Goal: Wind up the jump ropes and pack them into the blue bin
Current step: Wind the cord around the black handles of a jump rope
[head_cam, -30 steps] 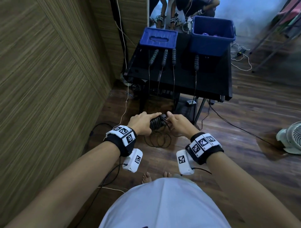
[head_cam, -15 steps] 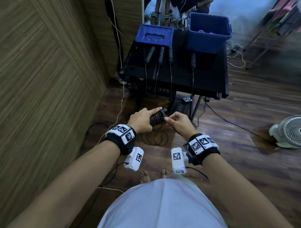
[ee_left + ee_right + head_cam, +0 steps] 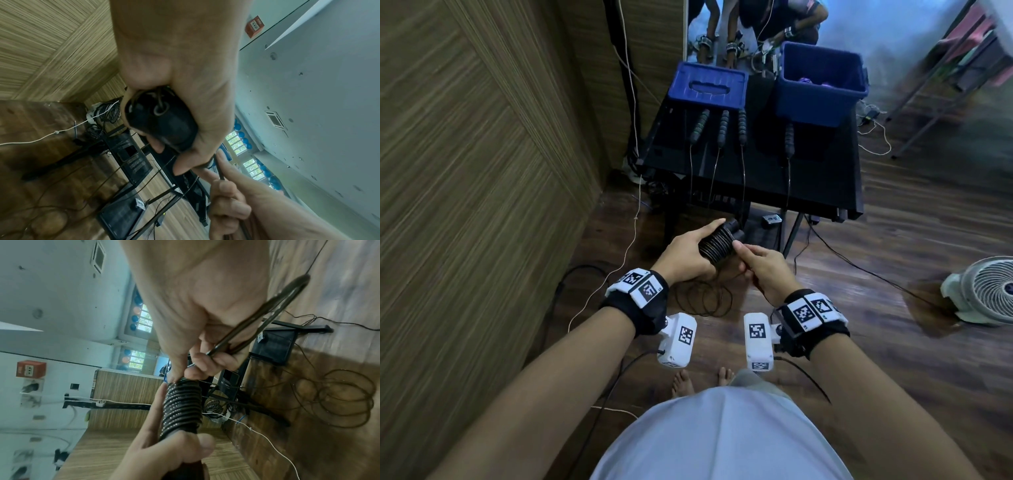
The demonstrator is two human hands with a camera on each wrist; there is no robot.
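Seen from the head: left hand (image 3: pixel 690 255) clamped round rope-wound handles (image 3: pixel 717 244), far short of blue bin (image 3: pixel 822 85); from the right wrist: right hand (image 3: pixel 205 318) pinching loose rope (image 3: pixel 273 316), best kept taut, turns snug.

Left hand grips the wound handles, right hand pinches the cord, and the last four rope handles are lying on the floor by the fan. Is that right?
Not quite. The four rope handles lie on the black table, before the blue bin, as the head view shows. The rest holds: the left hand grips the wound handles and the right hand pinches the cord.
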